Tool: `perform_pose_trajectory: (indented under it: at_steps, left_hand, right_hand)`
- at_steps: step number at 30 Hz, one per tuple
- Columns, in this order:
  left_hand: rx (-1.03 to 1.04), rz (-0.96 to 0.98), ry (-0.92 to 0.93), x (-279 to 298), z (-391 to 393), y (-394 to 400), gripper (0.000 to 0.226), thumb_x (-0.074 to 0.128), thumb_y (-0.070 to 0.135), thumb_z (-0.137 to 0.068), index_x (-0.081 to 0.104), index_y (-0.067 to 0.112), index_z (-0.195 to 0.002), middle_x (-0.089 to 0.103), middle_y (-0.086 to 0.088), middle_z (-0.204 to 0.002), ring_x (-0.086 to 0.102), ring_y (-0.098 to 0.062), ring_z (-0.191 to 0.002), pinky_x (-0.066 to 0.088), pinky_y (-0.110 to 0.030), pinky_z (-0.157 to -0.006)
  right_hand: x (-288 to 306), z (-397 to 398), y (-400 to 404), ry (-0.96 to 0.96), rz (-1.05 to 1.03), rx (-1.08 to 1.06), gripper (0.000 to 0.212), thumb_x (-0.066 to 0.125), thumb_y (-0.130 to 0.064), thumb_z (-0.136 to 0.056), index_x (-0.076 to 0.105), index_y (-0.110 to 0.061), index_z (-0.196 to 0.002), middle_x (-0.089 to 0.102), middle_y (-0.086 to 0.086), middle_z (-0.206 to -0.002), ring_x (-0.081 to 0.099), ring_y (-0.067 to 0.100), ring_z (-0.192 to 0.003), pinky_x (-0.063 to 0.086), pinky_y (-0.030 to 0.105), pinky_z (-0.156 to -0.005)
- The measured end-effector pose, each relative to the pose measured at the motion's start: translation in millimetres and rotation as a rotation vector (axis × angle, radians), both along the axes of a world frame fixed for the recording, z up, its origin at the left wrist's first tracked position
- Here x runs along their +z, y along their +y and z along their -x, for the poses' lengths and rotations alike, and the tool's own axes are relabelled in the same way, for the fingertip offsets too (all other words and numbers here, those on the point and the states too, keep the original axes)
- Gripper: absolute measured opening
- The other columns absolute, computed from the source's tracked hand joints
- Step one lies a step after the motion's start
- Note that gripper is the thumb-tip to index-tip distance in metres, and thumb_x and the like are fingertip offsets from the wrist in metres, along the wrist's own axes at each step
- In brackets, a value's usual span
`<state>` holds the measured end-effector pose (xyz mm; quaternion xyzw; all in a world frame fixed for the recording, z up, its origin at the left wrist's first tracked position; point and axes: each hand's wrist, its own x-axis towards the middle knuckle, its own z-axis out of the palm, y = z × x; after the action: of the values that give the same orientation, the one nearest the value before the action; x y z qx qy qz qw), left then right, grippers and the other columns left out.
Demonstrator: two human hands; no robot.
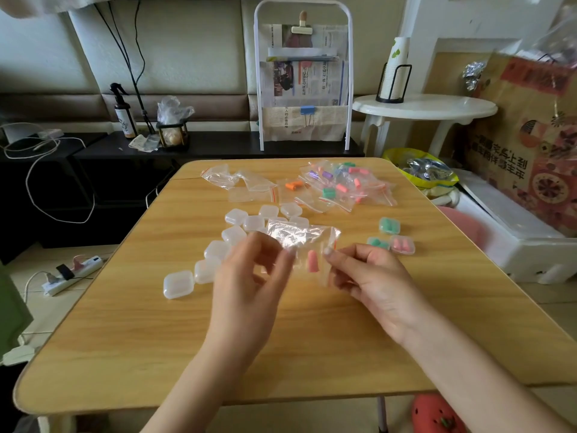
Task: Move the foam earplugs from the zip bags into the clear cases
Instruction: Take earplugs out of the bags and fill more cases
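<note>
Both hands — left hand [249,276] and right hand [371,276] — pinch a zip bag [299,242] with curled fingers [331,251] above the bench [156,339], a pink earplug [311,260] inside it — empty clear cases [215,251] left, filled cases [390,239] right.

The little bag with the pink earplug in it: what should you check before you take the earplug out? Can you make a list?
1. Both hands hold the zip bag: ok, left hand and right hand pinch its sides.
2. Pink earplug inside the bag: ok.
3. Bag mouth open: cannot tell.
4. Second earplug in the bag: cannot tell.
5. Empty clear cases nearby: ok, beside the left hand.
6. One case lid open, ready: not ok, all look closed.
</note>
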<state>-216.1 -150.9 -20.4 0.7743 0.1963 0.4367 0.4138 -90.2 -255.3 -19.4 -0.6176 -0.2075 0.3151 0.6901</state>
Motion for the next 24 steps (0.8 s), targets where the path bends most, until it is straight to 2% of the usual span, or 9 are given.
perform_pose_trajectory:
  at_steps: [2, 6, 9, 11, 13, 15, 17, 21, 24]
  left_hand:
    - [-0.156, 0.011, 0.073, -2.0, -1.9, -8.0, 0.025, 0.07, 0.044, -0.073, 0.054, 0.025, -0.078, 0.062, 0.01, -0.079, 0.059, -0.009, -0.074, 0.051, -0.032, -0.058]
    - [-0.187, 0.031, 0.087, -4.5, -6.2, -10.0, 0.035, 0.084, 0.019, -0.065, 0.052, 0.018, -0.079, 0.063, 0.008, -0.076, 0.062, -0.01, -0.072, 0.053, -0.03, -0.058]
    - [-0.193, 0.108, 0.07, -4.8, -7.7, -6.3, 0.03, 0.083, 0.014, -0.067, 0.058, 0.018, -0.083, 0.065, 0.008, -0.073, 0.063, -0.008, -0.068, 0.054, -0.027, -0.06]
    - [-0.253, 0.176, 0.062, -4.8, -7.8, -4.8, 0.022, 0.082, 0.016, -0.069, 0.065, 0.016, -0.082, 0.067, 0.003, -0.071, 0.065, -0.011, -0.066, 0.056, -0.031, -0.062]
    - [-0.321, 0.25, 0.046, -2.5, -7.1, -4.8, 0.012, 0.077, 0.012, -0.074, 0.068, 0.009, -0.081, 0.069, -0.006, -0.069, 0.066, -0.017, -0.064, 0.055, -0.029, -0.059]
    - [-0.375, 0.339, 0.022, -0.6, -6.3, -4.8, 0.005, 0.07, 0.007, -0.081, 0.069, 0.002, -0.08, 0.069, -0.011, -0.068, 0.065, -0.017, -0.062, 0.053, -0.024, -0.058]
    - [-0.38, 0.407, 0.002, -0.8, -6.0, -4.4, 0.008, 0.065, 0.004, -0.084, 0.068, -0.002, -0.08, 0.067, -0.014, -0.067, 0.063, -0.017, -0.061, 0.052, -0.023, -0.058]
    - [-0.31, 0.485, -0.02, -3.4, -8.4, -6.9, 0.007, 0.061, 0.001, -0.087, 0.064, -0.003, -0.082, 0.063, -0.01, -0.064, 0.06, -0.016, -0.059, 0.052, -0.026, -0.059]
    - [-0.298, 0.468, -0.016, -5.9, -10.5, -12.1, 0.013, 0.056, 0.007, -0.09, 0.054, -0.001, -0.08, 0.059, -0.007, -0.062, 0.056, -0.016, -0.058, 0.05, -0.027, -0.055]
  right_hand:
    - [2.8, 10.5, 1.0, -0.034, 0.017, 0.055, 0.029, 0.074, -0.032, -0.066, 0.064, -0.009, -0.079, 0.061, 0.005, -0.066, 0.056, 0.012, -0.062, 0.047, 0.025, -0.067]
    - [6.9, 18.5, 0.1, -0.045, 0.034, 0.136, 0.029, 0.072, -0.036, -0.068, 0.061, -0.011, -0.078, 0.064, -0.001, -0.066, 0.059, 0.009, -0.065, 0.047, 0.024, -0.066]
    - [5.6, 16.0, -1.4, 0.016, 0.026, 0.185, 0.035, 0.071, -0.037, -0.065, 0.059, -0.007, -0.08, 0.061, -0.002, -0.062, 0.053, 0.009, -0.06, 0.044, 0.022, -0.059]
    - [4.9, 15.5, -2.1, 0.071, 0.006, 0.217, 0.035, 0.07, -0.038, -0.066, 0.058, -0.008, -0.076, 0.058, -0.003, -0.06, 0.049, 0.008, -0.055, 0.042, 0.024, -0.057]
    - [4.4, 15.0, -2.7, 0.062, -0.015, 0.221, 0.035, 0.068, -0.041, -0.066, 0.058, -0.009, -0.072, 0.059, -0.002, -0.06, 0.048, 0.009, -0.054, 0.041, 0.024, -0.057]
    - [4.0, 14.9, -3.4, -0.042, -0.023, 0.208, 0.04, 0.067, -0.044, -0.068, 0.057, -0.006, -0.075, 0.059, -0.001, -0.059, 0.048, 0.01, -0.055, 0.041, 0.022, -0.056]
    - [3.5, 16.2, -3.5, -0.163, -0.033, 0.178, 0.041, 0.063, -0.045, -0.073, 0.055, -0.005, -0.076, 0.057, -0.002, -0.058, 0.048, 0.01, -0.055, 0.042, 0.019, -0.055]
    - [-0.8, 21.0, 1.1, -0.273, -0.05, 0.128, 0.033, 0.052, -0.042, -0.087, 0.053, -0.011, -0.075, 0.056, -0.002, -0.059, 0.047, 0.012, -0.055, 0.041, 0.021, -0.053]
    - [-4.4, 28.4, 4.5, -0.537, -0.023, 0.105, 0.03, 0.044, -0.035, -0.095, 0.051, -0.014, -0.075, 0.055, -0.006, -0.056, 0.048, 0.003, -0.051, 0.038, 0.016, -0.054]
